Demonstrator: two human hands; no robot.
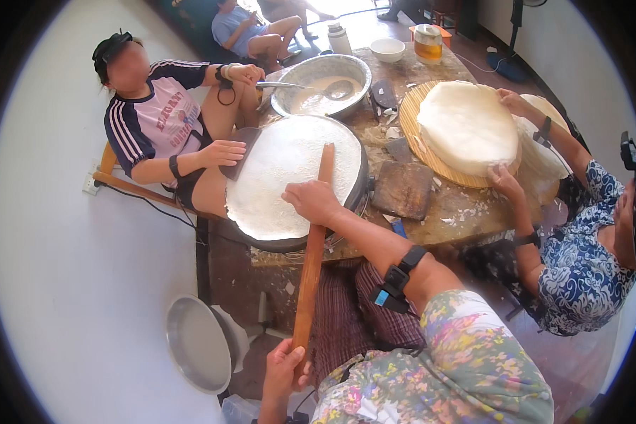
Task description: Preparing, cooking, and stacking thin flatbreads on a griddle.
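A long flat wooden stick point(309, 272) runs from near my lap up over a round griddle point(290, 245). Around its lower end my left hand point(283, 369) is closed. Farther up, at the griddle's near right side, my right hand point(314, 203) grips the same stick. The stick's far tip lies over a large thin white pancake point(275, 177) that covers the griddle and hangs slightly past its left rim. A person on the left holds a dark flat scraper point(240, 152) at the pancake's left edge; their other hand holds a ladle point(290, 85).
The ladle dips into a metal basin point(321, 65) of pale batter. On the right, another person's hands touch stacked pancakes point(466, 124) on a round woven mat point(410, 127). A dark square block point(403, 189) lies between. A metal bowl point(199, 344) stands low left; a jar point(428, 44) stands far back.
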